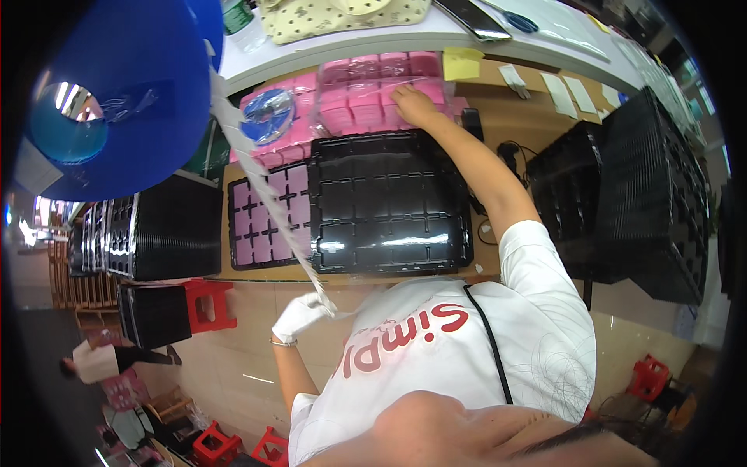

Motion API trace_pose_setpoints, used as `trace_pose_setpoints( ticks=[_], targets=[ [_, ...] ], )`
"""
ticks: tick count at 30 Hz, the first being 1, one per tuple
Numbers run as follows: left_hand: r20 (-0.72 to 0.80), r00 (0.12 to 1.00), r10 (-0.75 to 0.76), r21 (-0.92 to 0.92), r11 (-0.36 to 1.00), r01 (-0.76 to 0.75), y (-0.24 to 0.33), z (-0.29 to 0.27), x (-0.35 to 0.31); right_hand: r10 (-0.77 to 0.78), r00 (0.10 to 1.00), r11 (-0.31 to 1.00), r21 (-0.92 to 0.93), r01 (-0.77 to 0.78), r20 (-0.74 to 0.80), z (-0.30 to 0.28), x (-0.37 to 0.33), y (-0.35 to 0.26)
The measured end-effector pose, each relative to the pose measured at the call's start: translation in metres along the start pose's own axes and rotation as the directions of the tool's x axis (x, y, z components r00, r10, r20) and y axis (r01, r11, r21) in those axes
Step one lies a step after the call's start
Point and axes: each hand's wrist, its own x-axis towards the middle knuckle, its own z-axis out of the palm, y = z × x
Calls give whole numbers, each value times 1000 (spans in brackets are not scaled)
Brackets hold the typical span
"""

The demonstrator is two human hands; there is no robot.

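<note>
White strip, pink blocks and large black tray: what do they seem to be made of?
White strip: paper or thin plastic; its pale, flexible ribbon look leaves that open.
Pink blocks: perhaps foam; matte edges suggest it, but shiny clear film over them hides the texture.
Large black tray: likely moulded plastic, glossy, given bright reflections and formed ridges.

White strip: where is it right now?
In the head view, left of centre, the white strip runs down from the edge of the blue reel to the gloved left hand.
</note>
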Motion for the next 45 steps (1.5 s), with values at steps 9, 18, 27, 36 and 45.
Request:
trace_pose_setpoints(
  ticks=[9, 18, 27, 36, 45],
  targets=[
    [165, 971, 173, -159, 976, -147, -40, -33, -12, 51, 917, 923, 331, -194, 396, -16, 47, 32],
    [-558, 807, 190, 108, 982, -156, 40, -52, 107, 365, 923, 787, 571, -235, -123, -24, 35, 4],
    [19, 928, 372, -856, 486, -177, 125, 20, 240, 337, 894, 707, 707, -34, -294, -80, -55, -93],
    [-48, 977, 207, -872, 468, -142, 130, -57, 240, 791, 481, -138, 877, -460, 377, -51, -143, -54],
    [-468, 880, 86, 106, 994, -41, 106, -24, 177, 718, 632, 172, 806, -566, 291, -69, -219, -82]
  ],
)
